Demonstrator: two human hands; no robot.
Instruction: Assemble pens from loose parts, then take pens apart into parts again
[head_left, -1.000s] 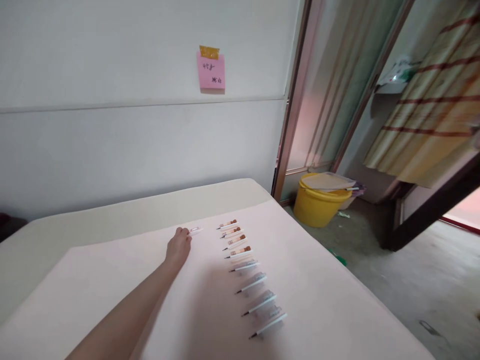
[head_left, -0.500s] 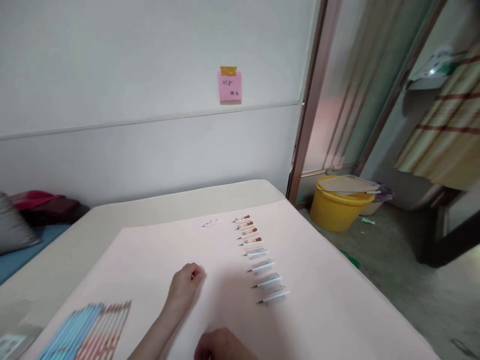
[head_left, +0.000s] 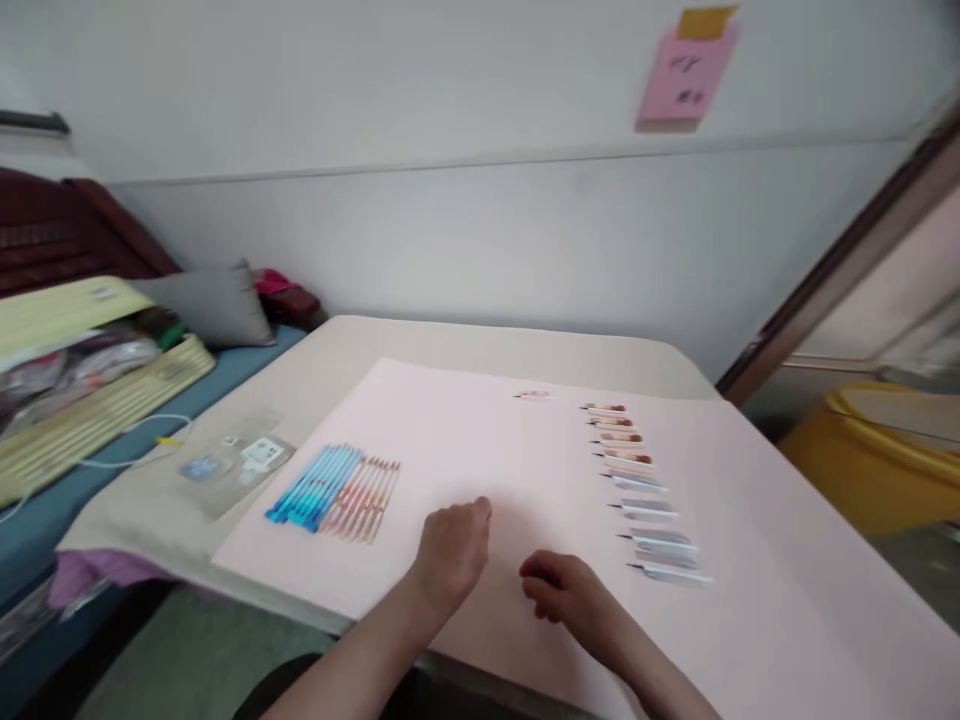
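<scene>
My left hand [head_left: 454,545] is closed in a fist above the pink sheet [head_left: 480,440]; whatever it may hold is hidden. To its right, my right hand [head_left: 566,590] has its fingers curled in, with nothing visible in them. Left of my hands lie several blue pens [head_left: 319,485] side by side, against a row of beige-and-red pens [head_left: 365,500]. Beyond my right hand runs a column of slim white pens with dark points, brown-patterned ones [head_left: 621,438] at the far end and greyish clear ones [head_left: 652,510] nearer. A single reddish-white pen [head_left: 534,396] lies apart near the sheet's far edge.
Clear plastic packaging [head_left: 236,460] rests on the table's left side. A bench with a grey cushion [head_left: 214,300] and an opened yellow box [head_left: 105,385] stands further left. A pink note [head_left: 686,75] hangs on the wall; a yellow bucket [head_left: 870,460] stands right of the table.
The view has swung left, so the bench and the plastic packaging now show. My right hand has come further into view beside the left. The pens lie as before.
</scene>
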